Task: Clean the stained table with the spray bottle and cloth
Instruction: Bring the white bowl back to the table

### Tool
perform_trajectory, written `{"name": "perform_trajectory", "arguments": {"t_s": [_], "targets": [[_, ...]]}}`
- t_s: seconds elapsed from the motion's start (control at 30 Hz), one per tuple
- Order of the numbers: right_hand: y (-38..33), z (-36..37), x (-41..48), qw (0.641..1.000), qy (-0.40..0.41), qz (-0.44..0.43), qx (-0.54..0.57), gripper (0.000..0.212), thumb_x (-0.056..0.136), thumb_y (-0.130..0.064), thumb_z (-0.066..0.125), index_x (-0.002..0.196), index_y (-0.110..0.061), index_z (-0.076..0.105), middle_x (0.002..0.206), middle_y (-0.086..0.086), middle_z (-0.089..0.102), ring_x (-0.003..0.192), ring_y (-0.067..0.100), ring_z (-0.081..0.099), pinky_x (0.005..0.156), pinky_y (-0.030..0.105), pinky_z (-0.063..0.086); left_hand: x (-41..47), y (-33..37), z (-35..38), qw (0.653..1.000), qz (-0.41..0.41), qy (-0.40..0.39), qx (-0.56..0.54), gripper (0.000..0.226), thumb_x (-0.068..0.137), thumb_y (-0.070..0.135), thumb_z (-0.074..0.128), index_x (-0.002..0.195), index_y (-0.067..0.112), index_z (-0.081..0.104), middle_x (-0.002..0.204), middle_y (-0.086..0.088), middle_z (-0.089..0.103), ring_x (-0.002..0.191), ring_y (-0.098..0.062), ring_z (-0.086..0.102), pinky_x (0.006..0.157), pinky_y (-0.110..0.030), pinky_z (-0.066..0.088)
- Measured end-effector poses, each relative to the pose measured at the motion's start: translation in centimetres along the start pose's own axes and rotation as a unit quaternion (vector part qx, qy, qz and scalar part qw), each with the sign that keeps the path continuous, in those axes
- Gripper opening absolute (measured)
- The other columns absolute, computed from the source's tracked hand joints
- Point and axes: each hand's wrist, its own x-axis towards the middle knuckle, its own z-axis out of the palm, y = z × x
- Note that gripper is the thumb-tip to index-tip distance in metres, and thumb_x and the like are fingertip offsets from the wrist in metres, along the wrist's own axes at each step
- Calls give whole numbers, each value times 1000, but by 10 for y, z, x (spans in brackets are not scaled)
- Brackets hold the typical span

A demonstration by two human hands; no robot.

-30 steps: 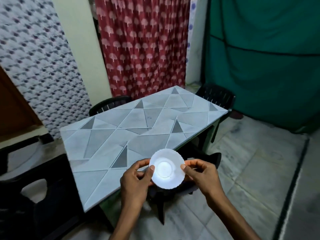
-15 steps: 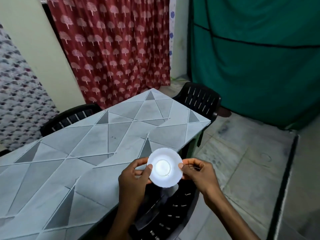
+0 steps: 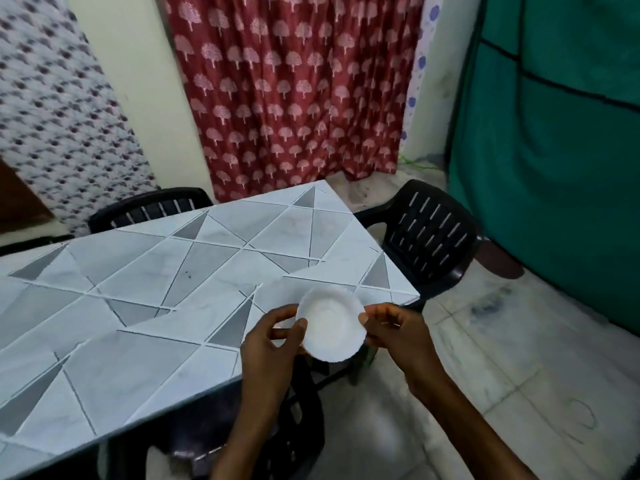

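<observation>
1. presently, far left: the table [image 3: 138, 341], the thing to be cleaned, fills the left half with its grey triangle-patterned top. a few dark specks [image 3: 188, 273] sit mid-top; cannot tell if they are the stain.
2. left hand [image 3: 273, 341] grips the left rim of a small white dish [image 3: 330, 327], thumb on top, fingers curled beneath.
3. the dish hangs over the table's near right edge, above a black chair [image 3: 298, 427] tucked under it.
4. right hand [image 3: 398, 334] pinches the right rim, thumb on top.
5. risk: both holds are thin rim pinches, so a slip would drop the dish onto the chair or the tiled floor [image 3: 485, 358]. with both hands busy, neither is free to spray or wipe.
6. hidden: spray bottle and cloth are nowhere in view. the dish's inside is washed out by glare, and the fingers under it are barely visible.
</observation>
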Motion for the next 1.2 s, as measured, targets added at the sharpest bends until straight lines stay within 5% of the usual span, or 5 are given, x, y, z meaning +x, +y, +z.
{"name": "perform_trajectory", "arguments": {"t_s": [0.17,0.3,0.5,0.8,1.2], "targets": [[-7,-19,68,998,-61,-2,-28,7,88,-5,76,85,-11,74,75,1,74,63,8,70,60,21,58,19,4,47,997,-39,57,-30,18,82,21,75,100,24,75,88,-8,74,74,-23,69,67,-40,62],[-7,-16,126,993,-103,-1,-55,10,86,-5,77,81,-14,74,79,7,74,68,13,71,64,28,61,49,-1,72,990,-63,116,-42,29,74,34,71,101,24,75,89,-2,74,64,-7,65,73,-46,61],[-4,-3,210,989,-134,17,-66,4,87,-10,78,88,-11,76,85,7,76,67,8,71,63,26,60,111,-15,107,979,-68,186,-52,27,76,31,73,101,22,75,101,8,74,82,-21,67,65,-37,61],[6,18,311,971,-215,80,-69,12,84,-8,80,95,-6,75,87,7,76,74,13,71,70,30,61,176,-22,144,959,-99,267,-17,15,87,11,74,100,18,75,99,14,73,79,-15,68,60,-37,62],[-20,79,411,870,-438,24,-227,12,81,-7,80,82,-18,76,78,2,76,68,17,68,64,33,59,204,-45,208,833,-150,523,-100,17,86,7,74,101,15,75,99,2,75,78,-20,72,62,-38,62]]}}
